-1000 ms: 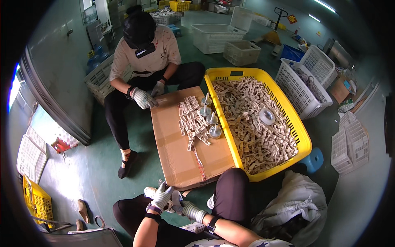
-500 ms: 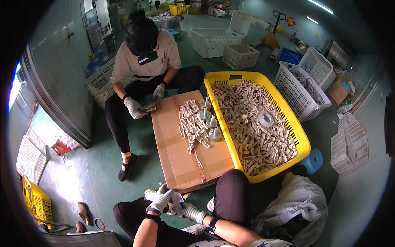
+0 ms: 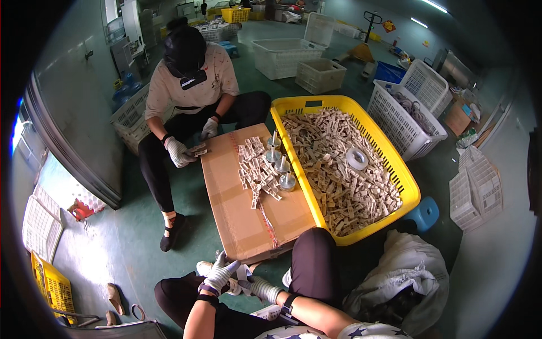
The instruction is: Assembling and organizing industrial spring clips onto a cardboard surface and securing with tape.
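Compared with one second ago, the far person's gloved hand (image 3: 178, 153) on the left has drawn back from the cardboard's far left edge, and small pale strips (image 3: 198, 150) now stick out from its fingers; the whole scene also sits slightly further left in view. Largest is the yellow crate (image 3: 301, 169) on the right, full of pale pieces and surely too heavy to lift casually, best taken by its rim. Beside it on the left is the cardboard box (image 3: 234, 214), its top probably apt to give if pressed. Nearer, below its near edge, come the wearer's left hand (image 3: 217, 276), thumb and forefinger spread in a V, and right hand (image 3: 264, 288), curled with its fingertips toward a white thing (image 3: 245, 272) between the two. That patch is small and partly covered, so I cannot tell how firmly either hand grips it, or whether the left has hold at all. It looks light and rather soft, so a pinch on its free edge should suit. Four metal pieces (image 3: 287, 182) with upright rods stand by the crate, probably dense, handiest by the rods. Smallest, the pale clips (image 3: 257, 169) heaped beside them look light and stiff; pinch one by its end.
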A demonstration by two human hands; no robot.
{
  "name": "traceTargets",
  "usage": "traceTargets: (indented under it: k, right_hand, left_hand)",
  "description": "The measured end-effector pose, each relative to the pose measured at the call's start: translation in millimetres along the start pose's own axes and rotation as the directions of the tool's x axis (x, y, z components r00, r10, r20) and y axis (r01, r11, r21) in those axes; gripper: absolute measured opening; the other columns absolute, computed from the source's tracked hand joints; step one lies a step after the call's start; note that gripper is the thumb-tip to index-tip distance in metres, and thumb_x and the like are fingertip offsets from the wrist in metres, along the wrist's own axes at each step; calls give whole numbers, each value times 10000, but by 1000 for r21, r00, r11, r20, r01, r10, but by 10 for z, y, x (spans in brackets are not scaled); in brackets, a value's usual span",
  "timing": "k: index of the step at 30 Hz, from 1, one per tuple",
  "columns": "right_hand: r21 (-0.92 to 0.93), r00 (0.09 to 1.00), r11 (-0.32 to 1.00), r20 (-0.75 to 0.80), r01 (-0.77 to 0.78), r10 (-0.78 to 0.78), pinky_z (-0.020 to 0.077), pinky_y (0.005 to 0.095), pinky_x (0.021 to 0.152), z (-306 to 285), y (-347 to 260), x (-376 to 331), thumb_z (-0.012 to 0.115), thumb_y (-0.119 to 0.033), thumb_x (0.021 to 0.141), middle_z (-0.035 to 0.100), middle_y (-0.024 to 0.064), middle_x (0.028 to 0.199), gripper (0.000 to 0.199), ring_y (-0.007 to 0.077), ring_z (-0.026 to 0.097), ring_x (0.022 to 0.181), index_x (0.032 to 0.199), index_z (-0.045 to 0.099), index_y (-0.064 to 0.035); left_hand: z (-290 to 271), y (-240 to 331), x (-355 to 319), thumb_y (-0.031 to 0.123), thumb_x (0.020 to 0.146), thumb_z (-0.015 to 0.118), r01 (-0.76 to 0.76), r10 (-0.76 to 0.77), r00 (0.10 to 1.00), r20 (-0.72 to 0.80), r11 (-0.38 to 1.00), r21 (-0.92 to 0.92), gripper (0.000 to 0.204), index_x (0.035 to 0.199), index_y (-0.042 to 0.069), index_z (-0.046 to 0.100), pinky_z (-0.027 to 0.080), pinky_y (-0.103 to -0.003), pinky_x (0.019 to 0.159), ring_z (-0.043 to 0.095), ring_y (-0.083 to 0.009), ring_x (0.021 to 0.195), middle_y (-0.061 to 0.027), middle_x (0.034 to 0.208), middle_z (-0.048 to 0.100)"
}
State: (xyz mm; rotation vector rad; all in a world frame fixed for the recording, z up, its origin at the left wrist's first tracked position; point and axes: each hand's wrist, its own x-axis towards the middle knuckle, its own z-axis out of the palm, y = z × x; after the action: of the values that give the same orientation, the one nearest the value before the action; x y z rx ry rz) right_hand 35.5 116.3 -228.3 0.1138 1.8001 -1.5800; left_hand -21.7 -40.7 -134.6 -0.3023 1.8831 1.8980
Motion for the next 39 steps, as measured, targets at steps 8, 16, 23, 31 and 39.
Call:
traceTargets:
  k: [8, 16, 23, 31, 39]
  right_hand:
    - [-22, 997, 997, 13, -80, 81, 389, 258, 422, -51, -352, -243, 569, -602, 846, 581, 36, 721, 595, 122, 511, 540, 1047, 598, -43]
    - [-111, 990, 990, 99, -92, 103, 481, 363, 736, -62, -194, -90, 515, -630, 855, 655, 161, 1006, 763, 253, 613, 839, 1307, 500, -15]
    - [-92, 988, 990, 104, -103, 112, 485, 357, 686, -66, -284, -148, 523, -631, 848, 654, 149, 979, 765, 228, 612, 781, 1303, 501, -16]
    - [-48, 996, 997, 55, -67, 69, 408, 308, 497, -57, -320, -203, 550, -650, 825, 620, 86, 839, 708, 167, 542, 603, 1160, 555, -26]
    - [-7, 996, 996, 4, -92, 92, 341, 272, 347, -9, -300, -191, 554, -611, 842, 586, 28, 705, 586, 123, 484, 470, 1039, 617, -63]
  left_hand:
    - [-58, -122, 42, 222, 790, 744, 32, -30, 997, -68, 999, 26, 641, 1349, 73, 471, 444, -267, 899, 554, -134, 1034, -47, 1145, 609]
    - [-131, -374, 178, 164, 808, 731, -35, 35, 997, -66, 999, 1, 593, 1339, 66, 486, 452, -265, 895, 565, -126, 1010, -31, 1126, 618]
    - [-204, -539, 279, 141, 825, 713, -67, 65, 997, -44, 997, -47, 576, 1343, 61, 474, 455, -270, 887, 572, -138, 991, -33, 1118, 617]
    - [-153, -458, 257, 148, 823, 718, -23, 20, 999, -51, 998, -54, 587, 1348, 61, 470, 458, -274, 876, 562, -132, 998, -28, 1122, 612]
    - [-216, -625, 323, 138, 829, 712, -76, 75, 995, -61, 997, -9, 585, 1355, 73, 462, 456, -290, 893, 557, -144, 1014, -28, 1133, 605]
